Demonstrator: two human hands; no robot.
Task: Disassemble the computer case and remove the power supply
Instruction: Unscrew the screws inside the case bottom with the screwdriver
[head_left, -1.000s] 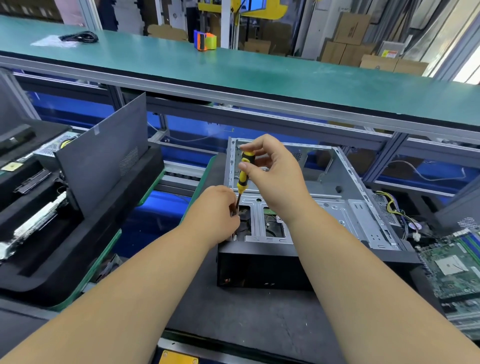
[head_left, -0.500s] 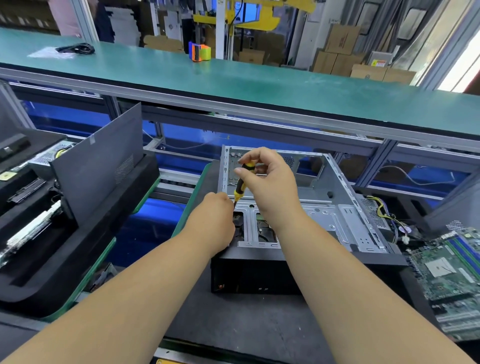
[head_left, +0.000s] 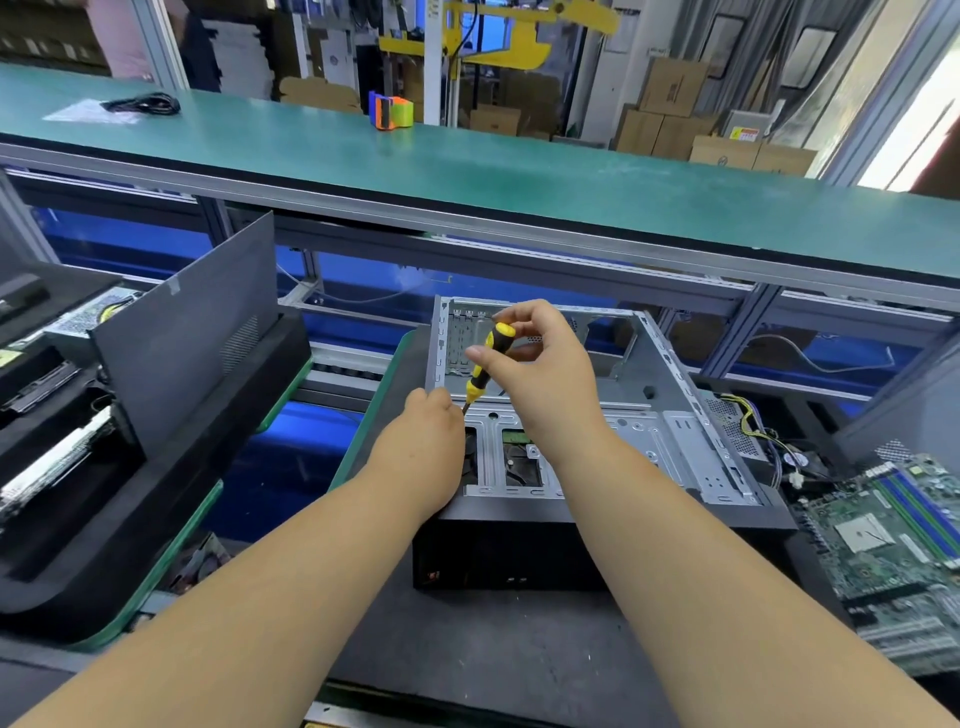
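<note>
Green benches are framing the computer case (head_left: 670, 415); I'm pinching the screwdriver (head_left: 485, 364) with my right hand (head_left: 540, 374), my left hand (head_left: 421, 447) probably gripping its tip, risking slippage.

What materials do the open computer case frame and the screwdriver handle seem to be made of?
Computer case: its frame looks like bare sheet metal, grey with a dull shine, showing stamped holes and folded edges; the front looks like black plastic, though I cannot be sure.
Screwdriver, held in the right hand: the handle looks like yellow plastic with black, probably rubbery, grip parts.
</note>
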